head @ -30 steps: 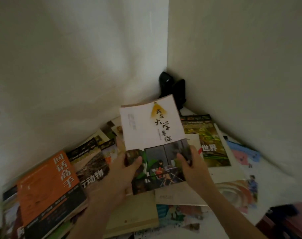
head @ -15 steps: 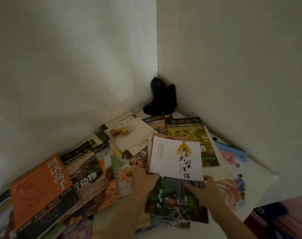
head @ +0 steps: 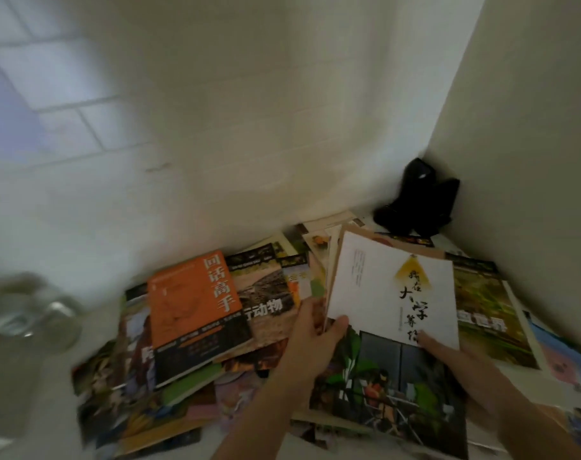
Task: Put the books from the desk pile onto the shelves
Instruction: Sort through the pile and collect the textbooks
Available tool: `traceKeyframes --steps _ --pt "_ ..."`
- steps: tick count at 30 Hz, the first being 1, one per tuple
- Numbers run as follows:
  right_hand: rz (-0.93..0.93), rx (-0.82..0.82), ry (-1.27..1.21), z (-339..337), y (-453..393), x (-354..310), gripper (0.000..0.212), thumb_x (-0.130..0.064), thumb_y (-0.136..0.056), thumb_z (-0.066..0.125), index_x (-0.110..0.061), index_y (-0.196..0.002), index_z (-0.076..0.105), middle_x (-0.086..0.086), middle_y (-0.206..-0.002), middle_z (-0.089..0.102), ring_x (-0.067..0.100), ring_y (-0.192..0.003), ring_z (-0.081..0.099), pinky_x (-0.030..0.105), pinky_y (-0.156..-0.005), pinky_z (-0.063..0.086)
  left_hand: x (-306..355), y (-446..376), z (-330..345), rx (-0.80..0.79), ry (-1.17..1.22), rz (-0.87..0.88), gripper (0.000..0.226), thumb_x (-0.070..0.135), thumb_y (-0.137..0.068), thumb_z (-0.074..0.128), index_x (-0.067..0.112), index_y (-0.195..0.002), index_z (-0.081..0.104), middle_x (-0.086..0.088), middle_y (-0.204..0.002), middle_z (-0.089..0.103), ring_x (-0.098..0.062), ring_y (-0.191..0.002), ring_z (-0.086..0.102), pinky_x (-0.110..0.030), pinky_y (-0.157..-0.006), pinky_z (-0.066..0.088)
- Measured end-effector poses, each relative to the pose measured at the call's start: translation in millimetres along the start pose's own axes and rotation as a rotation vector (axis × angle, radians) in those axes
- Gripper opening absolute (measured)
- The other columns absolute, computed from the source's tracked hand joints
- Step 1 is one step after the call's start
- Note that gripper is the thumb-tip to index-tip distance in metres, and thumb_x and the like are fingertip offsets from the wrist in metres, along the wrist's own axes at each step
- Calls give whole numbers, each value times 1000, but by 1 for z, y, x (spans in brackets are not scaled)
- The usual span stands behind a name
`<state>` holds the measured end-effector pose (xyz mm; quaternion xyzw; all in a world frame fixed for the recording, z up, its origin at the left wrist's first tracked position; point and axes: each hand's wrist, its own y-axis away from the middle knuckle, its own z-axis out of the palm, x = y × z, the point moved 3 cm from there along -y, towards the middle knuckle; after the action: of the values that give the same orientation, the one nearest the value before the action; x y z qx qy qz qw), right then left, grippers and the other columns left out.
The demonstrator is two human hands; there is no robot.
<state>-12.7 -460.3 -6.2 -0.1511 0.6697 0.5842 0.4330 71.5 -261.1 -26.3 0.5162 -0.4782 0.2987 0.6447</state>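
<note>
A book with a white upper cover, black calligraphy and a photo on its lower half (head: 392, 313) lies tilted over the pile, held at both sides. My left hand (head: 310, 346) grips its left edge, thumb on the cover. My right hand (head: 455, 370) holds its right side, thumb on the cover. Under and around it spreads the desk pile: an orange and black book (head: 196, 313) at the left, a brown animal magazine (head: 265, 293) beside it, a green magazine (head: 484, 310) at the right. No shelf is in view.
A black object (head: 418, 200) stands in the wall corner behind the pile. A blurred glass jar (head: 30, 313) sits at the left on the white desk (head: 33, 393). White walls close in the back and the right.
The held book has come down from upright to lie low over the pile. The view has swung left, which brings the jar into sight.
</note>
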Motion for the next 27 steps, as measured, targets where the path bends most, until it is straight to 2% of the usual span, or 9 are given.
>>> traceKeyframes --steps 2,5,9,11,14,17,20,23,27 --pt "-100 -39 39 41 -11 -8 27 -21 -89 64 -7 -111 62 15 -92 73 34 -87 67 46 -77 56 20 4 -42 80 -7 8 29 23 -93 62 30 -118 49 11 -107 65 -10 -102 63 -30 -84 54" --pt "-208 -130 72 107 -26 -16 33 -22 -90 64 -19 -122 56 5 -106 69 25 -95 66 36 -71 56 27 12 -107 214 22 5 34 28 -91 65 24 -122 50 4 -108 66 -11 -96 65 -27 -76 54" --pt "-186 -276 95 171 -51 -2 34 -17 -93 61 -38 -119 54 2 -112 70 32 -101 67 54 -85 56 -2 27 -164 316 370 -193 31 47 -93 58 27 -116 58 -6 -111 70 -25 -98 68 -41 -85 56" --pt "-176 -275 137 185 -64 13 38 -16 -93 62 -42 -120 54 2 -117 68 34 -104 65 60 -88 53 -20 31 -179 328 459 -249 28 42 -99 48 25 -120 57 -11 -110 70 -30 -98 68 -48 -88 55" --pt "-154 -263 188 194 -73 30 50 -13 -94 61 -46 -129 49 -1 -121 66 31 -107 64 57 -88 54 -41 35 -189 363 459 -283 27 26 -100 51 23 -127 53 -10 -109 70 -31 -98 68 -51 -89 55" --pt "-179 -264 255 184 -75 21 46 -11 -94 61 -42 -126 50 2 -118 67 32 -106 65 59 -87 53 -47 37 -196 385 403 -234 30 17 -100 50 17 -130 49 -12 -112 68 -32 -95 69 -47 -77 59" --pt "-216 -124 348 153 -79 -4 42 -13 -93 63 -33 -126 48 1 -107 68 34 -97 66 57 -86 54 -30 44 -209 452 138 -92 29 22 -101 47 21 -130 47 -4 -112 68 -23 -87 71 -39 -69 60" --pt "-233 -13 428 121 -84 -16 52 -17 -91 64 -25 -139 43 7 -125 60 30 -101 60 45 -85 55 12 54 -216 459 -87 120 21 21 -101 45 33 -118 47 5 -105 69 -9 -76 71 -24 -60 58" --pt "-98 -131 328 115 -87 -5 39 -37 -94 56 -26 -131 47 1 -126 58 21 -102 61 39 -83 57 64 51 -201 368 -171 288 29 20 -101 46 28 -128 45 8 -113 68 -8 -89 70 -29 -71 59"
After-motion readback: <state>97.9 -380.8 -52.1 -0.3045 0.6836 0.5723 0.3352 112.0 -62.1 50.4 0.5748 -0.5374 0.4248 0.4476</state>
